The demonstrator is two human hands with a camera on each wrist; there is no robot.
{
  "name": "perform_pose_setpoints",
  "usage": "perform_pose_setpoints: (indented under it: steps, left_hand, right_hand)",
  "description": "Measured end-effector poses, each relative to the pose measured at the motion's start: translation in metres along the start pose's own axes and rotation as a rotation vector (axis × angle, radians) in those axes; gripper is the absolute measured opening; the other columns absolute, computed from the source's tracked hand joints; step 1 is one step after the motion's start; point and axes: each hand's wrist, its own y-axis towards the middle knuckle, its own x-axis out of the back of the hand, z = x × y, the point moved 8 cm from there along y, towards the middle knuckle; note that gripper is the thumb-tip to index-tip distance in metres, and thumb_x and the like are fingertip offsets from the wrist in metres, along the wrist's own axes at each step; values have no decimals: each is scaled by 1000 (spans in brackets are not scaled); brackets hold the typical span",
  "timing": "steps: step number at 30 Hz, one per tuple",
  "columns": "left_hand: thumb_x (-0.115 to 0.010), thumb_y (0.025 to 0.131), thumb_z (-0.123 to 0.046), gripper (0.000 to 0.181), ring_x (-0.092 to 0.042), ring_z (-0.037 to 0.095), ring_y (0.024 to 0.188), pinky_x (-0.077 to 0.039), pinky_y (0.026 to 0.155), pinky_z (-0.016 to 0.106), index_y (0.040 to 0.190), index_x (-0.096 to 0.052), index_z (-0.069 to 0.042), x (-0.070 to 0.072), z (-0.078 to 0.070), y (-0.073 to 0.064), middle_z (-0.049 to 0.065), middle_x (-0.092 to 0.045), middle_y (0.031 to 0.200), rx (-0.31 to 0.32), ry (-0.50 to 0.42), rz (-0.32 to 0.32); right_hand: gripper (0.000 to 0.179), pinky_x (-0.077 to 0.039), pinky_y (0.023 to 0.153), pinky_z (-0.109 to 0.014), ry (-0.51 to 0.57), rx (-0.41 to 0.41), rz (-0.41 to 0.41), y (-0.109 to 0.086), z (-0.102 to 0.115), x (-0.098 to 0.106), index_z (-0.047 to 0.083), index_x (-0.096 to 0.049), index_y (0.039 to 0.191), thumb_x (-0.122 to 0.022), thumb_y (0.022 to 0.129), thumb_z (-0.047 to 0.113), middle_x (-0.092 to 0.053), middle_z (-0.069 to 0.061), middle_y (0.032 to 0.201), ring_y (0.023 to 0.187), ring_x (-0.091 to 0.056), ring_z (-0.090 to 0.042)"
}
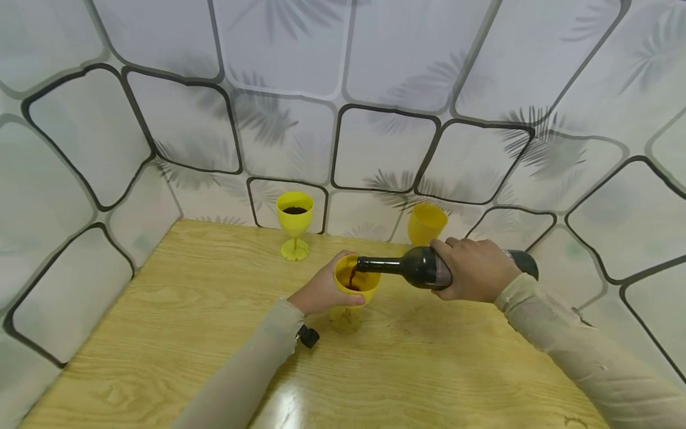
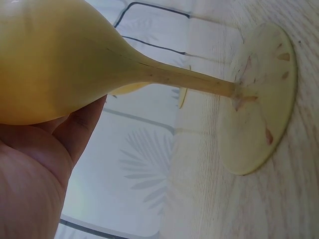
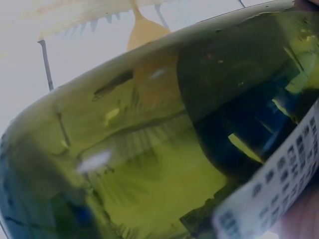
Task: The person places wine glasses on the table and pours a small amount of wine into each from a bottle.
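Note:
My left hand (image 1: 325, 289) grips the bowl of a yellow goblet (image 1: 372, 292), whose round foot (image 2: 264, 99) stands at the tabletop with a few reddish drips on it. Tilted almost level, a dark green wine bottle (image 1: 420, 266) lies in the grip of my right hand (image 1: 477, 268). Its mouth is over the goblet's rim, and a thin stream of dark red liquid (image 1: 352, 275) runs down into the bowl, where some has pooled. In the right wrist view the bottle's glass body (image 3: 139, 149) and part of a printed label (image 3: 274, 184) fill most of the picture.
Toward the back left stands another yellow goblet (image 1: 295, 220) with dark liquid in it. A third goblet (image 1: 426, 223) is at the back right, partly behind the bottle. A small black object (image 1: 308, 336) shows beside my left wrist. Patterned walls (image 1: 386, 149) border the wooden table (image 1: 177, 310).

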Motion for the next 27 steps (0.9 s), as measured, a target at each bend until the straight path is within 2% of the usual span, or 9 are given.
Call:
perform_pose_setpoints:
  steps: [27]
  left_hand:
    - [-89,81,-16,80,-58,23,119,-48,104,40,146,-42,-22,1,0,1,5,-58,133,2,5,0]
  right_hand:
    - [65,-51,52,-39,2,-1,-6,0,4,3,13,-56,103,-90,61,51,-58,1,76,60,-56,-15]
